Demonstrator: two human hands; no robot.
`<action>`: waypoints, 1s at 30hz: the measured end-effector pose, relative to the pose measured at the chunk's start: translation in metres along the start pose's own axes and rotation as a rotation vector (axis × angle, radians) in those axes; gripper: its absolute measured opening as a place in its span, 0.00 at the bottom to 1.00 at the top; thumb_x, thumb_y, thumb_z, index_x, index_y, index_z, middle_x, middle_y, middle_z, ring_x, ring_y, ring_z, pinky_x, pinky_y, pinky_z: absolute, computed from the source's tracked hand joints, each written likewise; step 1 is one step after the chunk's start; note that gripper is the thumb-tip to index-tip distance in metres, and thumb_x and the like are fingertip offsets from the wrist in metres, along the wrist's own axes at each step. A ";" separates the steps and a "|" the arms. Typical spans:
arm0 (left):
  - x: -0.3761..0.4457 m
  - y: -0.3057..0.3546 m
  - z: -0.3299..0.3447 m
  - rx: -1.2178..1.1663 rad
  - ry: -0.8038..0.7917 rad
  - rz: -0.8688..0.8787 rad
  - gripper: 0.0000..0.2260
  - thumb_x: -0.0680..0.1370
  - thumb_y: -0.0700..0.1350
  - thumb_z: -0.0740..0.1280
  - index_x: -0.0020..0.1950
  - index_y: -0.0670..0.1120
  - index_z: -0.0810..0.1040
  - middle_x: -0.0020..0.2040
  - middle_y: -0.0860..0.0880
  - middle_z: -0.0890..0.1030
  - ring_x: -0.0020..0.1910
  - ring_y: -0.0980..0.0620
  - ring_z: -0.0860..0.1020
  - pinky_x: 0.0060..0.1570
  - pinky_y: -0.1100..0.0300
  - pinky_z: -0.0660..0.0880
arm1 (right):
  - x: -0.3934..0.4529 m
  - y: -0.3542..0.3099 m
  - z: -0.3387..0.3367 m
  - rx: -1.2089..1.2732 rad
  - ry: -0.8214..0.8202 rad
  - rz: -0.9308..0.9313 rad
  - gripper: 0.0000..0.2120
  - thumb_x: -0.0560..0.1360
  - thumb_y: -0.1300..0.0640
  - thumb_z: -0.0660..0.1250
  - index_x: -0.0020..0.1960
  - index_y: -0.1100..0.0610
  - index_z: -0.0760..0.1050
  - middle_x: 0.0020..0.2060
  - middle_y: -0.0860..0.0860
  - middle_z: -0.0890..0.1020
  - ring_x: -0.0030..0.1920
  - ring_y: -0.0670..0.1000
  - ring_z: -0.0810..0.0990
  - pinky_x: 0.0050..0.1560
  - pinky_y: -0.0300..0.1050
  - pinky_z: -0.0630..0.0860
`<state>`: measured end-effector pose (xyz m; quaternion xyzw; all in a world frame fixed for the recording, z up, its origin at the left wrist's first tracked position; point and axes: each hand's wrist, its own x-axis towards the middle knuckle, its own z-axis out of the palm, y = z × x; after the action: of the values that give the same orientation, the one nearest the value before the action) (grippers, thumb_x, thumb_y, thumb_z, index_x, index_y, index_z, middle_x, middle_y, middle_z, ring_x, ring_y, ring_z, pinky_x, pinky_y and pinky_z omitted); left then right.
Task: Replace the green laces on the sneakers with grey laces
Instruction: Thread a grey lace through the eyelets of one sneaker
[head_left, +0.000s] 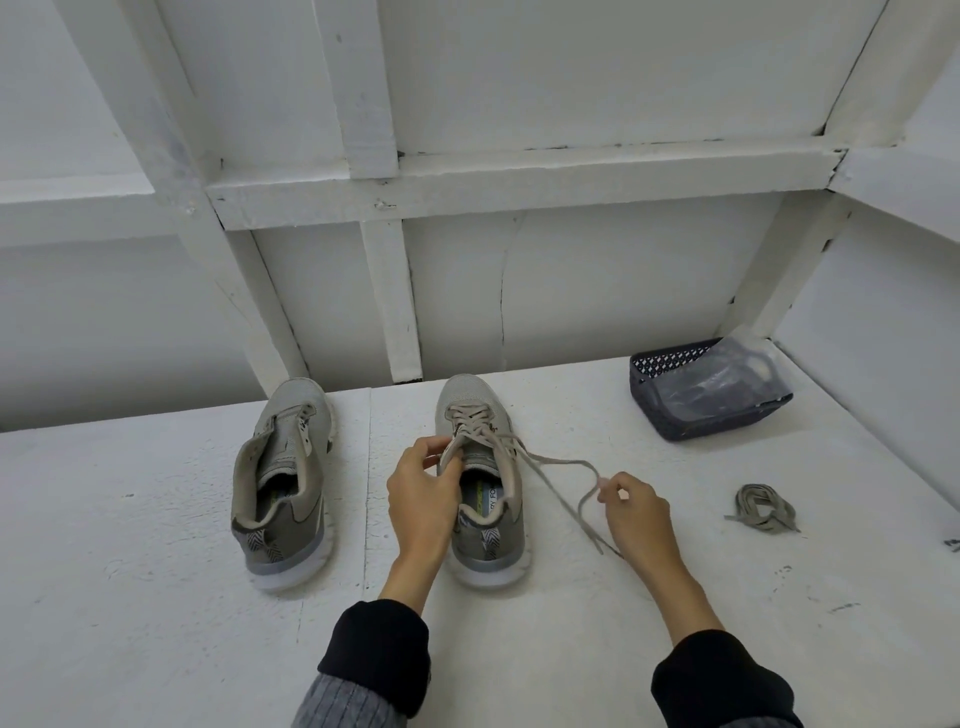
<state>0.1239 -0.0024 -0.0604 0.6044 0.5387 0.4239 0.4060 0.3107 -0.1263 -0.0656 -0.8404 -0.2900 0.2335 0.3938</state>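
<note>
the right hand (631, 506) pinches the end of the grey lace (558, 467) just right of the laced sneaker (480, 467), while the left hand (423, 491) grips that sneaker's tongue and upper edge. to thread well, she should likely hold the tongue steady, keep the lace flat and feed its tip into the next eyelet. the unlaced sneaker (283, 483) stands left of it; a bundled lace (763, 509) lies well right on the worktop (156, 597).

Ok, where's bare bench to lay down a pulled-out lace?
Free: the strip between the left sneaker and right sneaker, and the wide bench left of the left sneaker. Crowded: right side, with the trailing lace, right hand, lace bundle and basket.
</note>
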 end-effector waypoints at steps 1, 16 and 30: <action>0.000 0.000 0.001 0.011 0.006 -0.001 0.04 0.76 0.49 0.71 0.51 0.53 0.81 0.47 0.58 0.82 0.49 0.61 0.79 0.46 0.59 0.77 | -0.001 0.004 -0.003 -0.059 -0.016 -0.005 0.10 0.80 0.55 0.60 0.42 0.55 0.75 0.35 0.52 0.78 0.34 0.51 0.76 0.34 0.43 0.70; -0.007 0.006 0.001 0.060 0.061 -0.007 0.08 0.75 0.55 0.72 0.48 0.52 0.82 0.44 0.58 0.83 0.45 0.62 0.79 0.39 0.68 0.71 | 0.017 0.016 0.003 -0.453 0.200 -0.169 0.03 0.76 0.54 0.68 0.45 0.53 0.78 0.48 0.51 0.74 0.47 0.50 0.73 0.42 0.41 0.69; -0.010 0.008 -0.004 0.107 0.023 0.060 0.07 0.77 0.55 0.70 0.46 0.53 0.79 0.42 0.60 0.82 0.44 0.64 0.79 0.39 0.68 0.70 | 0.026 0.000 0.026 -0.437 0.097 -0.317 0.04 0.78 0.58 0.65 0.45 0.51 0.77 0.51 0.45 0.75 0.59 0.49 0.67 0.63 0.50 0.57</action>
<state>0.1217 -0.0129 -0.0518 0.6361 0.5468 0.4135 0.3541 0.3134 -0.0955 -0.0851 -0.8599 -0.4420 0.0604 0.2482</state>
